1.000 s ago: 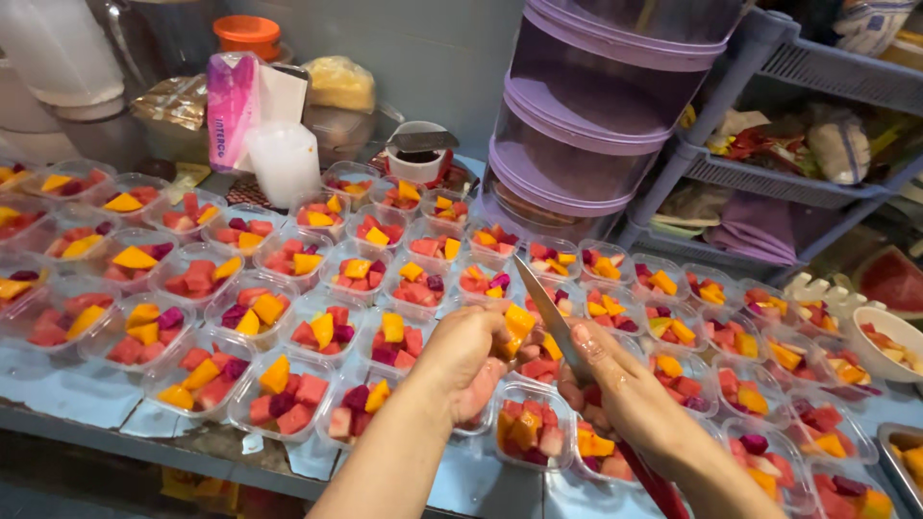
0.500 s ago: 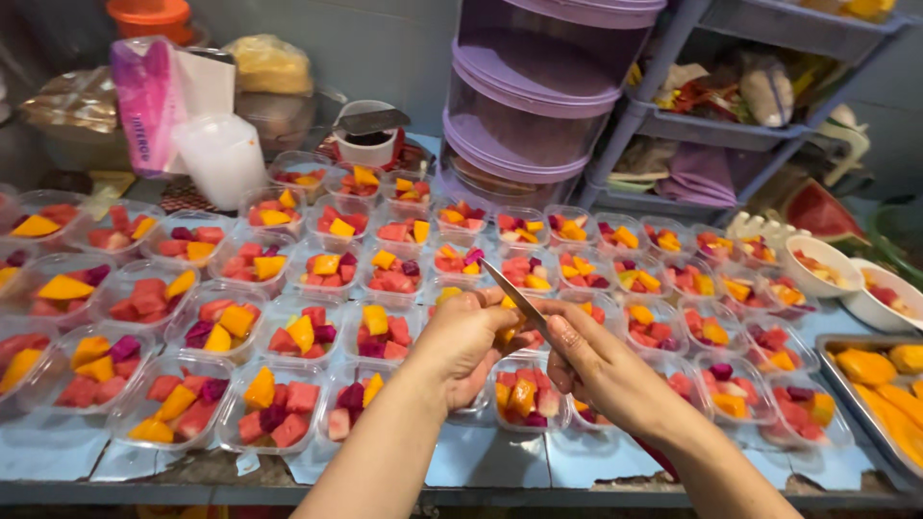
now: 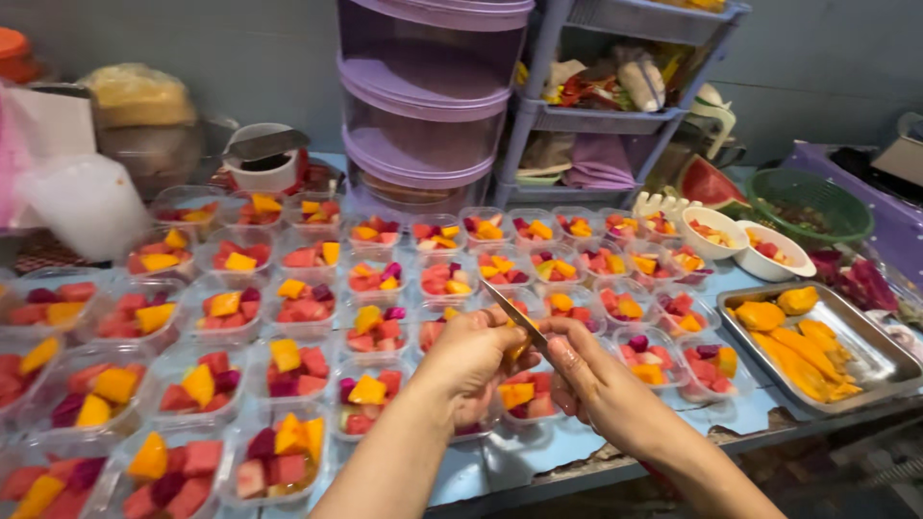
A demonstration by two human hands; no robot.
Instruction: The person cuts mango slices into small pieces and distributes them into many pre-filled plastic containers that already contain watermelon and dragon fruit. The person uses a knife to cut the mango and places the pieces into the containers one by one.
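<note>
Dozens of clear cups [image 3: 290,357] holding cut fruit, steel tray [image 3: 870,338] of mango

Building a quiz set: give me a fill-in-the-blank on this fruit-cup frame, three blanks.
1. The right hand holds a ____ whose blade points up and away.
2. The left hand holds a piece of ____-coloured fruit against the blade.
3. The peeled mango pieces lie in a metal ____ at the right.

Missing words: knife; orange; tray

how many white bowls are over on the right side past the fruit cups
2: one white bowl just past the last cups, the other white bowl right beside it, nearer the metal tray. More may be hidden.
</note>
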